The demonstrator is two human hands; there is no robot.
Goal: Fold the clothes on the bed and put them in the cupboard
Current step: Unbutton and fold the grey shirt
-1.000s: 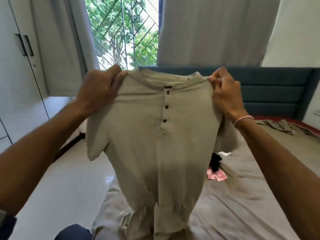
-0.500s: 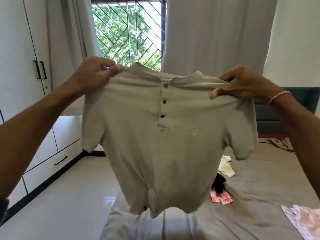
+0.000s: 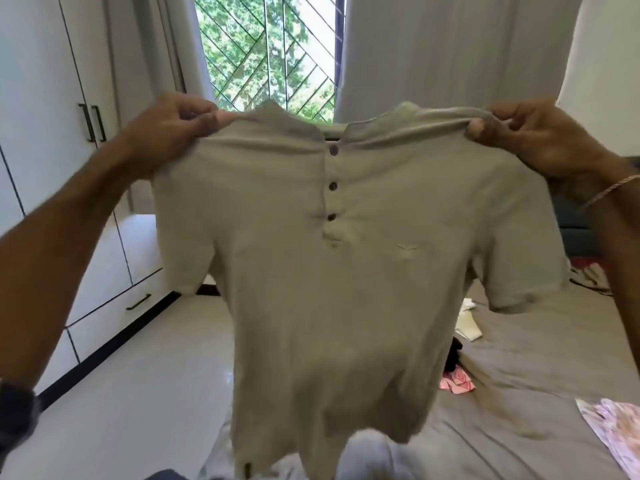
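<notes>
A beige short-sleeved cotton shirt with three dark buttons at the placket (image 3: 329,289) is held up in the air above the near edge of the grey-sheeted bed (image 3: 519,393), spread flat with its front towards the camera and its hem hanging free. The left hand (image 3: 173,129) is closed on the shirt's one shoulder seam, the cloth pinched between thumb and curled fingers. The right hand (image 3: 530,133) is closed likewise on the other shoulder seam, a thin pale bracelet (image 3: 609,190) noted at its wrist. Both sleeves hang down loose. On the bed, partly hidden behind the shirt, a small black garment (image 3: 453,355) is seen touching a crumpled pink patterned cloth (image 3: 457,384); a cream folded cloth (image 3: 467,323) lies just beyond them. A pale pink floral fabric (image 3: 616,431) lies at the bed's near right corner. A white cupboard with black bar handles (image 3: 41,133) is recorded left of the bed, across a glossy white tiled floor (image 3: 138,393). Its doors are closed.
</notes>
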